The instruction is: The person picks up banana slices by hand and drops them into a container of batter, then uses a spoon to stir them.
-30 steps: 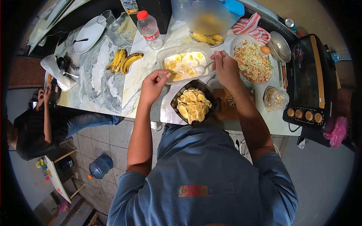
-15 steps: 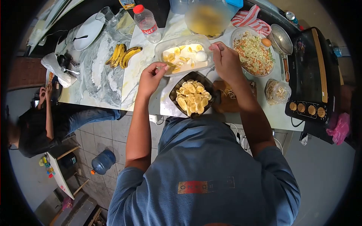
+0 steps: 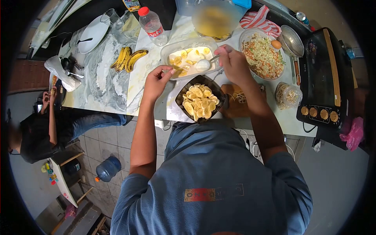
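A clear plastic container [image 3: 168, 50] holds white creamy liquid with banana slices [image 3: 178, 60] in it. From the right, my right hand [image 3: 234, 64] grips a metal spoon [image 3: 203, 65], whose bowl is coated white and sits over the liquid. At the container's near left corner my left hand [image 3: 158, 80] is closed in a pinch. A thin yellowish piece [image 3: 179, 69] runs from its fingertips over the liquid; I cannot tell what it is. Close in front of my body stands a dark square bowl [image 3: 181, 93] heaped with sliced bananas [image 3: 201, 102].
Bananas [image 3: 129, 59] and a red-capped bottle [image 3: 152, 26] lie left and behind. To the right are a bowl of shredded vegetables [image 3: 261, 56] with an egg, a wooden board [image 3: 237, 107], a bag of sprouts [image 3: 288, 95] and a toaster oven [image 3: 323, 78]. Another person [image 3: 43, 129] sits far left.
The spoon has swung left and toward me, its bowl moving from the container's right side nearer the middle. My left hand stays at the corner.
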Available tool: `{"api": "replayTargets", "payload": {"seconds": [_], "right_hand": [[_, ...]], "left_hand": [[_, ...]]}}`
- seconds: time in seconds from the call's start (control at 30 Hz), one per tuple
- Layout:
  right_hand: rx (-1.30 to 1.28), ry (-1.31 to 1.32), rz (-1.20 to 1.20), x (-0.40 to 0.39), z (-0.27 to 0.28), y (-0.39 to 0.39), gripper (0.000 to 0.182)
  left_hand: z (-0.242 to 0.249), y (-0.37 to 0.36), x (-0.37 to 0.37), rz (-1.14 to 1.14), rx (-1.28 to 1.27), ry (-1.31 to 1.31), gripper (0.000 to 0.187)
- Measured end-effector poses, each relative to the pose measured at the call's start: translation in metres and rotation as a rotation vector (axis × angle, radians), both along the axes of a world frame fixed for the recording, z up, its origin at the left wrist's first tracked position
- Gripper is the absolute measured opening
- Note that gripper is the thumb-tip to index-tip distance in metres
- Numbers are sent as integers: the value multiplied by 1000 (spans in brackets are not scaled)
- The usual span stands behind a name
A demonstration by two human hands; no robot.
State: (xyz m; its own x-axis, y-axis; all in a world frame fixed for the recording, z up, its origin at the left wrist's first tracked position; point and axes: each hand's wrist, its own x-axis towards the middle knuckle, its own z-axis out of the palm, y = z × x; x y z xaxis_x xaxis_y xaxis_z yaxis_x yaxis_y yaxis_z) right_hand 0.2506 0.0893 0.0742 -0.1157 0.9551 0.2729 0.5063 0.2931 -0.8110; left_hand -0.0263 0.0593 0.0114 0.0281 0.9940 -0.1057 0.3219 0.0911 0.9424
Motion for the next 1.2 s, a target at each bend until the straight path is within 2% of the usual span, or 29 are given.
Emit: {"api": "replayTargets", "payload": {"seconds": [0.03,0.13,0.27,0.57,0.63,0.67,0.77,0.87,0.97,1.03,1.13,1.2], "right_hand": [[25,-87,44,-1,1,-1,27],[76,-55,-14,0,-5,1,25],[26,-64,32,0,-5,-1,24],[138,-155,-103,4,-11,6,26],[-22,-71,-145,1,-11,6,28],[-22,-71,-143,0,-10,5,28],[5,-5,-151,-4,-11,7,28],[122,-118,-115,-3,-19,10,28],[83,-109,-94,-1,-23,16,28],[-76,1,-90,-3,-23,16,29],[-166,66,-69,-7,-23,17,30],[-154,130,-77,-6,-15,16,31]], "left_hand": [[0,0,-1,-5,2,1,17],[-4,2,-2,-12,0,-2,17],[-4,1,-1,-3,4,9,17],[0,0,0,7,-12,5,18],[-1,1,0,8,-8,0,18],[-2,0,0,10,-7,-2,18],[-4,1,-1,4,12,-18,18],[0,-1,0,11,-22,2,18],[1,-1,1,10,-19,-15,17],[0,-1,1,8,-12,-21,18],[-1,-1,0,2,-13,-19,18],[-2,0,0,3,-21,-14,18]]}}
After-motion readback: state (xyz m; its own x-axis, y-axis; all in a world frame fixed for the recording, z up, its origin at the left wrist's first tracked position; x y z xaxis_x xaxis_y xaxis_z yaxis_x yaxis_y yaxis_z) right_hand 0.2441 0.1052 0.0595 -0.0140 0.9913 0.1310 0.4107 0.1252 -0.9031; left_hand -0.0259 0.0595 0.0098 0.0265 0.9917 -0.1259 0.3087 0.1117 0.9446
